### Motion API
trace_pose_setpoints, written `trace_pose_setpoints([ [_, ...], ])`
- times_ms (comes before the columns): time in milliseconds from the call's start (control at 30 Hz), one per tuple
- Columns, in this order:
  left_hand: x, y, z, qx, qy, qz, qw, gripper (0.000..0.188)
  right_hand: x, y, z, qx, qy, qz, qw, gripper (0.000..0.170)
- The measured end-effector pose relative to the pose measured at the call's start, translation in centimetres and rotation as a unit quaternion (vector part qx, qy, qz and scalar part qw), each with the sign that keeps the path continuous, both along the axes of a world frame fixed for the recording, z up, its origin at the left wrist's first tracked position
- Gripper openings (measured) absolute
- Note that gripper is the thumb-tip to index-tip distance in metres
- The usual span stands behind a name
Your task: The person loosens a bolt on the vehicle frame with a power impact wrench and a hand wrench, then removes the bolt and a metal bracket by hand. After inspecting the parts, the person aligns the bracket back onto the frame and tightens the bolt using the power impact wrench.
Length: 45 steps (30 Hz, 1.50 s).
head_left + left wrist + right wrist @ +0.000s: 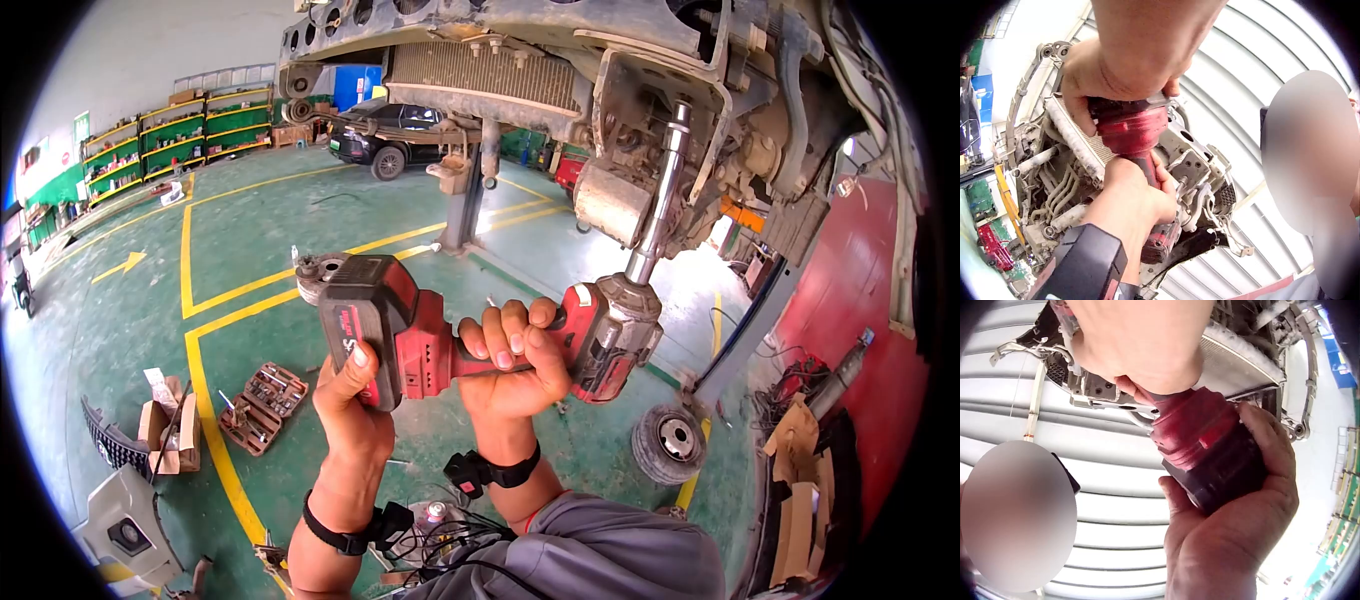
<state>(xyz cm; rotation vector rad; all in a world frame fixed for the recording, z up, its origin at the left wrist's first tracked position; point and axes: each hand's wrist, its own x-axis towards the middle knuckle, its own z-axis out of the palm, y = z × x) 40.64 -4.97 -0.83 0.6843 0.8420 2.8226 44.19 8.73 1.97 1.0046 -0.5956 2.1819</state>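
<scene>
A red and black impact wrench (430, 345) is held up in both hands below the vehicle's underside (620, 120). The right hand (515, 365) grips its handle with the fingers wrapped round. The left hand (355, 410) holds the black battery end (365, 315), thumb on the near side; the right wrist view shows this hand (1235, 512) cupped round the battery (1222, 469). From the tool's head, a long silver socket extension (662, 200) points up, its tip overlapping the underside parts in the head view; contact cannot be told.
An open socket case (265, 405) and a cardboard box (170, 435) lie on the floor at the left. A wheel (668, 443) lies at the lower right, near a grey lift post (750, 330). A black car (385, 135) and shelves (170, 135) stand behind.
</scene>
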Motion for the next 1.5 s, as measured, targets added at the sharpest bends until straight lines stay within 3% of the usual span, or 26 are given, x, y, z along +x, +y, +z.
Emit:
trace_pose_setpoints([
  [600,0.1,1.3,-2.1,-0.021,-0.035,-0.076,0.996,0.059,1.7,1.4,-0.6,0.031,-0.030,-0.047,0.998,0.016],
  [700,1.3,0.7,-2.1,-0.058,-0.028,-0.062,0.996,0.064,2.6,1.9,-0.8,0.036,-0.024,-0.024,0.999,0.018],
  [767,1.7,-0.5,-1.5,-0.182,0.031,-0.015,0.983,0.066,2.9,2.3,-1.1,0.044,-0.020,-0.018,0.999,0.019],
  [833,2.7,-1.7,2.1,-0.245,0.128,0.097,0.956,0.062,3.4,2.4,-1.3,0.062,-0.030,-0.004,0.998,0.018],
  [867,2.8,-2.1,3.7,-0.288,0.205,0.220,0.909,0.059,3.5,2.5,-1.4,0.061,-0.032,-0.004,0.998,0.018],
  [933,3.1,-1.5,7.7,-0.253,0.306,0.304,0.866,0.041,3.9,2.7,-1.4,0.067,-0.032,0.024,0.997,0.019],
  [1000,3.4,0.9,11.6,-0.162,0.406,0.256,0.862,0.031,4.3,2.7,-1.3,0.063,-0.038,0.031,0.997,0.018],
  [1033,4.9,1.0,14.2,-0.260,0.433,0.201,0.839,0.030,4.4,2.5,-1.2,0.057,-0.045,0.040,0.997,0.017],
  [1167,3.7,7.5,19.6,-0.226,0.467,0.265,0.813,0.029,4.1,1.5,-0.4,0.032,-0.056,0.039,0.997,0.016],
  [1233,3.9,8.5,19.7,-0.218,0.471,0.270,0.811,0.029,3.7,1.6,-0.4,0.044,-0.074,-0.025,0.996,0.015],
  [1500,4.2,11.1,20.9,-0.219,0.478,0.336,0.782,0.031,4.3,0.8,-0.3,0.041,-0.087,-0.021,0.995,0.021],
])
